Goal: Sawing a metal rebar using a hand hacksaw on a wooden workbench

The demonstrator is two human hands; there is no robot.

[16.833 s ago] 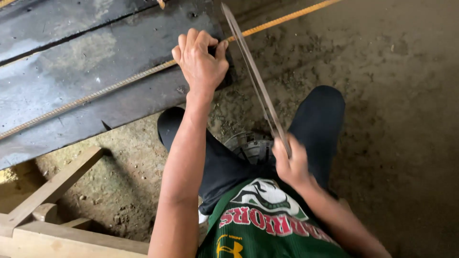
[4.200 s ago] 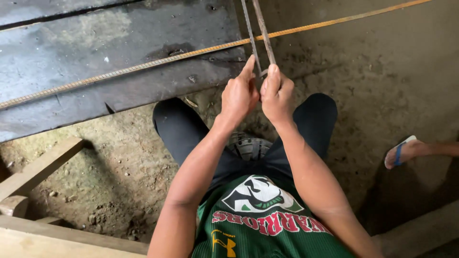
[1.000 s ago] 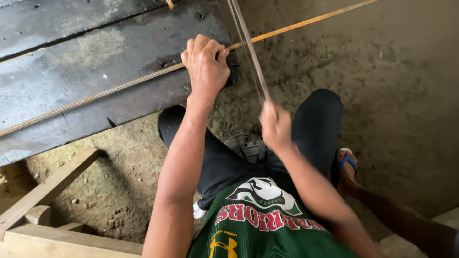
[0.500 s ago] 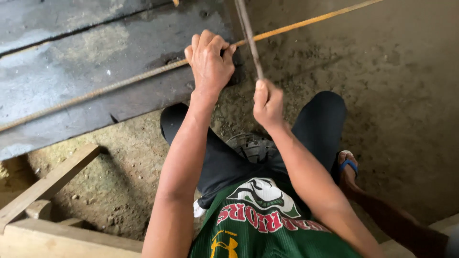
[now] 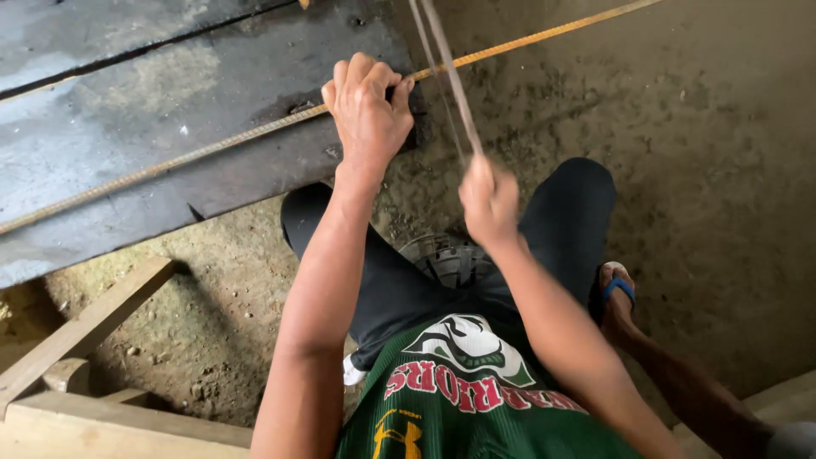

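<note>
Head view, looking down the person's own body. Both arms are bare from shoulder to left hand (image 5: 367,110) and right hand (image 5: 489,200), with no sleeves, gloves, watch or rings showing. The torso wears a sleeveless green jersey (image 5: 476,408) bearing a white-and-black emblem, red lettering outlined in white and a small yellow mark. The legs wear black trousers (image 5: 561,221).

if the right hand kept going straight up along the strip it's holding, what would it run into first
Probably the yellowish rebar, which crosses the thin metal strip just above the right hand. The left hand grips that bar off to the side. Depth is unclear, so it might pass in front.
</note>
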